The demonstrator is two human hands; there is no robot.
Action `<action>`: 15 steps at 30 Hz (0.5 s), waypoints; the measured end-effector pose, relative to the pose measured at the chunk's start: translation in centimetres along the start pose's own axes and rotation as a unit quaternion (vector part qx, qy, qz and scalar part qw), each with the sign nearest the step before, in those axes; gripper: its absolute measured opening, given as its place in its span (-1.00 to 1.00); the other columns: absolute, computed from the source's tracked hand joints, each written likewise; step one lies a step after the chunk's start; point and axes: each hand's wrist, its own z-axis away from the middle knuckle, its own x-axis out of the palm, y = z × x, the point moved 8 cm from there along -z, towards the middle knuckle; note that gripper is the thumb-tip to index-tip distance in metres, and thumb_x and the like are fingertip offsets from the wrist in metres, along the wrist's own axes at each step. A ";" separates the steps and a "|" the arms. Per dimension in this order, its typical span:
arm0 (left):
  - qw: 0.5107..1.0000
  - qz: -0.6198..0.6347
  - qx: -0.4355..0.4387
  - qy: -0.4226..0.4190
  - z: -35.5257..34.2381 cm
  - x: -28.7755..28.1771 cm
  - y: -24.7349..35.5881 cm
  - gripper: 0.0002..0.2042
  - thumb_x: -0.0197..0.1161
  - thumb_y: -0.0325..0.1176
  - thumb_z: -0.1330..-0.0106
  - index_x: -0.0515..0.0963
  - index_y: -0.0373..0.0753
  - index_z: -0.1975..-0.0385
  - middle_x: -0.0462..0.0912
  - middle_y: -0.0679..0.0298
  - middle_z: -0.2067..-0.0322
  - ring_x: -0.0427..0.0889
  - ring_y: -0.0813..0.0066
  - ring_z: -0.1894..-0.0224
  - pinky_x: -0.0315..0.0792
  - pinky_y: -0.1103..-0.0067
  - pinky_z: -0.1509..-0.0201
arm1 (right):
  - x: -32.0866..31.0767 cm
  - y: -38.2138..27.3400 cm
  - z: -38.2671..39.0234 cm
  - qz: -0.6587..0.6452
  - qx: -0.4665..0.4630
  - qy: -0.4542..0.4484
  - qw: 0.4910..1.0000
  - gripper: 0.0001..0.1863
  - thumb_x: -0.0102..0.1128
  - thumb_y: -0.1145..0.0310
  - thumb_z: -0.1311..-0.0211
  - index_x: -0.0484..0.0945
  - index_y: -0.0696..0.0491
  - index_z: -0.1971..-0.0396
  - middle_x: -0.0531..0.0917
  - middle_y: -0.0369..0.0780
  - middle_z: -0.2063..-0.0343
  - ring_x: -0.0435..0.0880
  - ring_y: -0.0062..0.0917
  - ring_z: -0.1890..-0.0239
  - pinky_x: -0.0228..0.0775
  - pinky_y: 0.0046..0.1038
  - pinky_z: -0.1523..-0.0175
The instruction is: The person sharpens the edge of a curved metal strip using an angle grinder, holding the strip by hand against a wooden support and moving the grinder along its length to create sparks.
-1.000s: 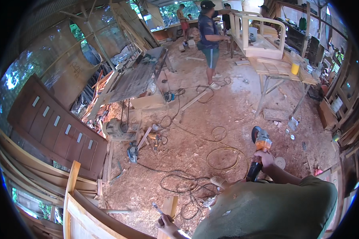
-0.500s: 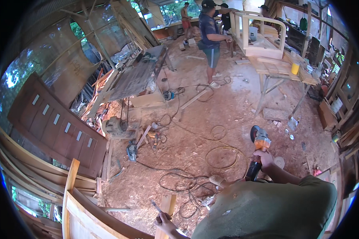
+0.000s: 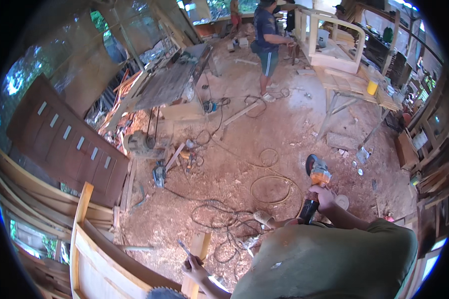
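Hands point(image 3: 326, 197) full (toothed disc point(image 3: 165, 293) newly visible)

No words, labels, numbers or signs are readable, either on the yellow cylindrical container point(image 3: 372, 87) near the pale, round-cornered wooden frame point(image 3: 332, 62) or elsewhere.

The left of two fisheye cameras on your head looks down over your green shirt point(image 3: 324, 261), close at the lower edge, takes in your left hand point(image 3: 195, 270) and right hand point(image 3: 324, 197), and faces across the workshop floor point(image 3: 224, 169) toward a wooden table point(image 3: 338, 83) farther off.
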 end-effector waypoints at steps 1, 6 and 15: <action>1.000 0.012 -0.011 0.018 -0.2 -0.8 -1.0 -0.57 0.15 -0.36 -0.46 0.31 -0.24 0.74 0.40 0.30 0.77 0.31 0.60 0.72 0.14 0.57 0.61 | 0.7 0.4 -0.2 0.002 0.003 -0.019 1.000 -0.77 0.30 0.52 -0.07 0.53 0.01 0.24 0.58 -0.29 0.45 0.64 -0.49 0.44 0.57 -0.35 0.23; 0.999 -0.010 -0.032 -0.023 0.3 0.8 0.3 -0.57 0.18 -0.33 -0.48 0.37 -0.24 0.74 0.38 0.35 0.76 0.27 0.66 0.70 0.09 0.60 0.61 | 1.9 1.8 -0.9 0.031 0.064 -0.045 0.996 -0.83 0.28 0.48 -0.16 0.54 0.05 0.25 0.59 -0.29 0.45 0.65 -0.49 0.42 0.58 -0.37 0.23; 0.998 0.032 -0.035 0.029 8.7 -3.1 9.8 -0.57 0.13 -0.43 -0.49 0.29 -0.20 0.73 0.33 0.37 0.76 0.22 0.69 0.74 0.01 0.63 0.69 | 5.7 2.2 -0.6 0.117 0.078 -0.145 0.979 -0.81 0.24 0.37 -0.17 0.53 0.10 0.24 0.65 -0.21 0.40 0.69 -0.38 0.35 0.57 -0.30 0.20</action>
